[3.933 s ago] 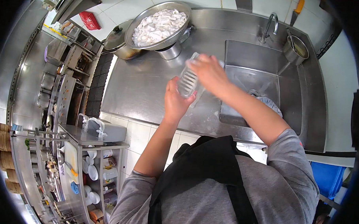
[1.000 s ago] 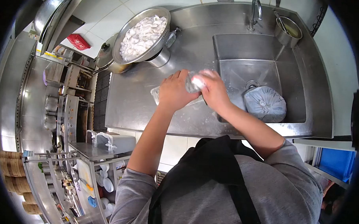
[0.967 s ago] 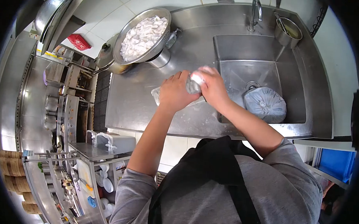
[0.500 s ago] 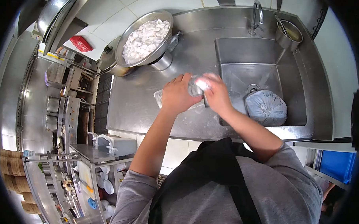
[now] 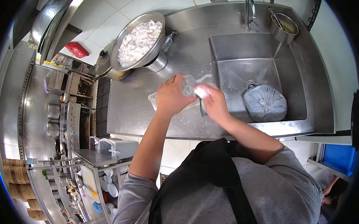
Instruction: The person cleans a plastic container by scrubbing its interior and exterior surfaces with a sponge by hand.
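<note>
In the head view my left hand (image 5: 173, 95) is wrapped around a clear see-through container (image 5: 187, 87) above the steel counter. Its other end shows past my left hand on the left side. My right hand (image 5: 214, 102) is closed on a white wad (image 5: 202, 91), pressed at the container's near right end. A thin white strip stands out above that wad, and a dark flap hangs below it. Blur hides what the wad is made of. Wet drops dot the steel counter (image 5: 143, 118) around both hands.
A perforated steel colander (image 5: 162, 37) heaped with white pieces (image 5: 140, 43) rests on a steel pot (image 5: 159, 62). Right of my hands is a sink (image 5: 238, 68) holding a tied, marked bag (image 5: 265, 104). A faucet (image 5: 248, 13) and a small pot (image 5: 284, 29) stand behind.
The view has shifted slightly. My right hand and the white wad have moved a little lower against the container, whose clear end shows more now. My left hand keeps its grip.
</note>
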`<state>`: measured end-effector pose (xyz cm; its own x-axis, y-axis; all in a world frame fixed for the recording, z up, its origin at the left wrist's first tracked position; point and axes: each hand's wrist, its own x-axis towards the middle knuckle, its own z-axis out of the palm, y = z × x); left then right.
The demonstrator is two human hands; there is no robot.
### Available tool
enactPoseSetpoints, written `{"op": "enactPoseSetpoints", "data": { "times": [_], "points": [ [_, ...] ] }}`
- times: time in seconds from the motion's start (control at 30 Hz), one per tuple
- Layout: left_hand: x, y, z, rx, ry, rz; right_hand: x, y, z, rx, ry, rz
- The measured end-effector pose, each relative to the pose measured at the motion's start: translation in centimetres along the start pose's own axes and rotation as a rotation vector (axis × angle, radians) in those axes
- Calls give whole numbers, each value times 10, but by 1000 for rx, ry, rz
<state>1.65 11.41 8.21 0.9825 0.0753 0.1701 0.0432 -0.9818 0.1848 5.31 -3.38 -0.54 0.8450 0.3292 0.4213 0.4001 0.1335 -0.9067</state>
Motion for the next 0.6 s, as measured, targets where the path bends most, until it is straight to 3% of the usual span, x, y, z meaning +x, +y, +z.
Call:
{"op": "enactPoseSetpoints", "data": {
  "times": [0.13,0.3,0.47,0.6],
  "points": [
    [-1,-1,1,12,-11,-6,26,0,5,69,55,120],
    [-2,2,0,-6,20,22,-7,-1,3,174,52,179],
    [0,3,-2,-2,-11,-19,29,-2,6,76,52,206],
    [0,-1,2,17,35,23,-18,-7,1,104,28,111]
  ]
}}
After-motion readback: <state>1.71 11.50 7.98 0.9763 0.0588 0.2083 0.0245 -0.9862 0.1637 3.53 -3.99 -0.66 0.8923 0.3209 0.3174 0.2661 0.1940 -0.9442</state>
